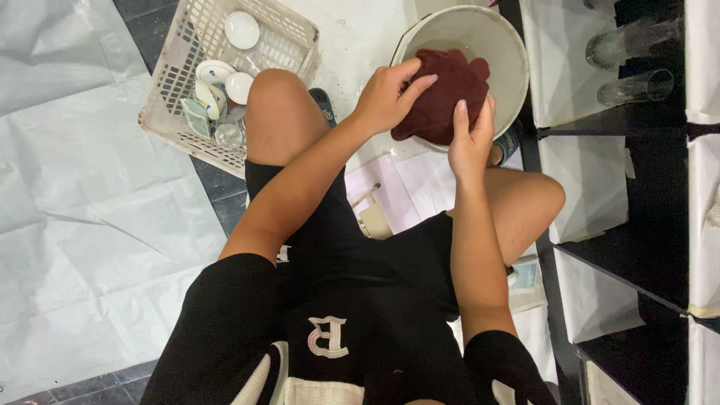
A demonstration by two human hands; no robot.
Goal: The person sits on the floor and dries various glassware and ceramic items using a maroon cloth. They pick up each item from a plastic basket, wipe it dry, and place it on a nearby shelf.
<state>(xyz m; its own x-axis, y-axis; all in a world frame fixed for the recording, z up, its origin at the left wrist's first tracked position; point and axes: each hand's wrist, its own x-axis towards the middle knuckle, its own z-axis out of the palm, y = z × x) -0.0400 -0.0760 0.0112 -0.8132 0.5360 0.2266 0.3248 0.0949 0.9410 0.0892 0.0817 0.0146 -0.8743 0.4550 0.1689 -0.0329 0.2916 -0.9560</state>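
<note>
A dark red cloth (446,86) lies bunched over the near rim of a round white basin (504,45) on the floor in front of me. My left hand (386,97) grips the cloth's left edge, fingers curled over its top. My right hand (471,139) holds the cloth's lower right part, thumb and fingers pressed up against it. Both arms reach forward over my bare knees; I am seated low in black shorts and a black shirt.
A beige plastic basket (292,41) at upper left holds white plates, bowls and a glass. Clear glasses (628,86) lie on dark shelving at right, lined with white paper. Grey sheeting (82,195) covers the floor at left. A small stool (375,217) shows between my legs.
</note>
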